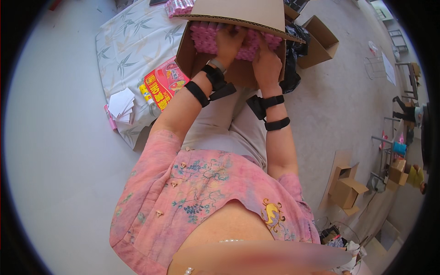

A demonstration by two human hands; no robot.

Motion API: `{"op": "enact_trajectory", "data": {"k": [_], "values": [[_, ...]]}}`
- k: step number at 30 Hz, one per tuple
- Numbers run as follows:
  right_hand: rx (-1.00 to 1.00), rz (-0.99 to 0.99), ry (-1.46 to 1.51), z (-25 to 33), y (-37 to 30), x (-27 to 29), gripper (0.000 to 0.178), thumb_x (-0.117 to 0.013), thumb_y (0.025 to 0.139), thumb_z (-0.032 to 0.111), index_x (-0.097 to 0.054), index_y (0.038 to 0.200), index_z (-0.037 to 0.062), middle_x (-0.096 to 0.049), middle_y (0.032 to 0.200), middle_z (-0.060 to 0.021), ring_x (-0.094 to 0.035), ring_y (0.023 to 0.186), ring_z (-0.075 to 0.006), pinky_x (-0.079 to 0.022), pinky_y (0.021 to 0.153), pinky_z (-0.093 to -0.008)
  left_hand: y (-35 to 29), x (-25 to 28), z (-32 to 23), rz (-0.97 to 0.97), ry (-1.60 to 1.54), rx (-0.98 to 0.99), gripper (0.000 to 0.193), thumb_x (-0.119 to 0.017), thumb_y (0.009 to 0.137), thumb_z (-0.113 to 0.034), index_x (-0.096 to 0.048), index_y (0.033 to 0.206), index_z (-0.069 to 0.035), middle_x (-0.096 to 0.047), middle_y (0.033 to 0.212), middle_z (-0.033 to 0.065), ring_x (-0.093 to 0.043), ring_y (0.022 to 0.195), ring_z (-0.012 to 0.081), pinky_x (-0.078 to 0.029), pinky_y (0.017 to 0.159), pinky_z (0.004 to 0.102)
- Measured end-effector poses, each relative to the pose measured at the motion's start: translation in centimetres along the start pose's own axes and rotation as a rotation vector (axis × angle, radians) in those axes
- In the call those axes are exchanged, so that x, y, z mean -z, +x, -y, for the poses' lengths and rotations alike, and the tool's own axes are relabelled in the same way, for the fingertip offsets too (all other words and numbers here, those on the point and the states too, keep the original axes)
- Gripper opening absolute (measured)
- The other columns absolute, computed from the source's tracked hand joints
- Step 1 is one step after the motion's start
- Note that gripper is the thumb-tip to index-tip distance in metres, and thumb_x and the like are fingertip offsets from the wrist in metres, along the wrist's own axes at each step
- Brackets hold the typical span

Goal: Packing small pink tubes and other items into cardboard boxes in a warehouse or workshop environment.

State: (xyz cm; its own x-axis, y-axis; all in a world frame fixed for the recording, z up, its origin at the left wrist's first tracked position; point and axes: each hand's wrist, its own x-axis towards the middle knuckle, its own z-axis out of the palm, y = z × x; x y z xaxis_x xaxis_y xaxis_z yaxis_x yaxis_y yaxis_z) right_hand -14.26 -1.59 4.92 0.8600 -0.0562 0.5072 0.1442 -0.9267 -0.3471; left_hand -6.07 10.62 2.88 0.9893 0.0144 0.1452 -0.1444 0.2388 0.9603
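A cardboard box (pixel 239 10) sits in front of me, its near flap jutting out over the opening. Inside are several pink tube-like sticks (pixel 204 38), packed closely with their round ends toward me. My left hand (pixel 229 45) reaches in at the middle of the bundle, fingers curled against the sticks; whatever is in its grasp is hidden. On the right side of the bundle, my right hand (pixel 267 65) touches the sticks with one finger stretched out. The flap's edge covers part of the fingertips.
To the left, a leaf-patterned cloth (pixel 120 48) bears white cards (pixel 122 106), a red-and-yellow package (pixel 166 83) and more pink sticks (pixel 179 7). An open carton (pixel 317 42) and a black plastic bag (pixel 291 79) stand to the right. Further right are another carton (pixel 346 192) and people.
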Motion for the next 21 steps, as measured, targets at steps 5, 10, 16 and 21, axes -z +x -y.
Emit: {"op": "enact_trajectory", "data": {"k": [5,10,16,21], "values": [[-0.064,0.088,-0.022,-0.2,-0.3,0.1,0.064,-0.060,0.086,0.010,-0.047,0.148,0.0229,-0.071,0.088,-0.0146,-0.069,0.073,-0.0377,-0.056,0.064,-0.0476,-0.3,-0.3,0.0,0.034,-0.046,0.041,0.022,-0.069,0.092,-0.010,-0.065,0.106,0.007,-0.072,0.086,0.0137,-0.072,0.070,0.0199,-0.064,0.059,0.0336],[0.042,0.057,0.050,1.0,0.8,-0.6,0.063,-0.059,0.086,0.009,-0.048,0.146,0.0237,-0.072,0.094,-0.0133,-0.070,0.081,-0.0374,-0.056,0.068,-0.0482,0.8,0.9,1.8,0.027,0.162,-0.084,0.025,-0.068,0.093,-0.015,-0.065,0.106,0.006,-0.072,0.087,0.0148,-0.073,0.072,0.0231,-0.063,0.061,0.0374],[0.021,0.127,0.049,2.1,1.4,0.1,0.049,-0.064,0.090,0.018,-0.056,0.139,0.0234,-0.072,0.107,-0.0118,-0.069,0.087,-0.0369,-0.055,0.071,-0.0466,0.9,1.4,1.3,0.133,0.037,0.120,0.033,-0.056,0.099,-0.024,-0.061,0.113,0.005,-0.071,0.085,0.0182,-0.072,0.069,0.0256,-0.061,0.059,0.0395],[0.044,0.156,0.075,3.5,1.4,-1.3,0.051,-0.060,0.089,0.011,-0.057,0.139,0.0195,-0.072,0.099,-0.0161,-0.069,0.082,-0.0366,-0.055,0.067,-0.0452,-0.1,3.8,1.1,0.301,0.171,0.029,0.034,-0.055,0.098,-0.026,-0.053,0.117,0.003,-0.068,0.081,0.0182,-0.071,0.066,0.0296,-0.059,0.057,0.0394]]}}
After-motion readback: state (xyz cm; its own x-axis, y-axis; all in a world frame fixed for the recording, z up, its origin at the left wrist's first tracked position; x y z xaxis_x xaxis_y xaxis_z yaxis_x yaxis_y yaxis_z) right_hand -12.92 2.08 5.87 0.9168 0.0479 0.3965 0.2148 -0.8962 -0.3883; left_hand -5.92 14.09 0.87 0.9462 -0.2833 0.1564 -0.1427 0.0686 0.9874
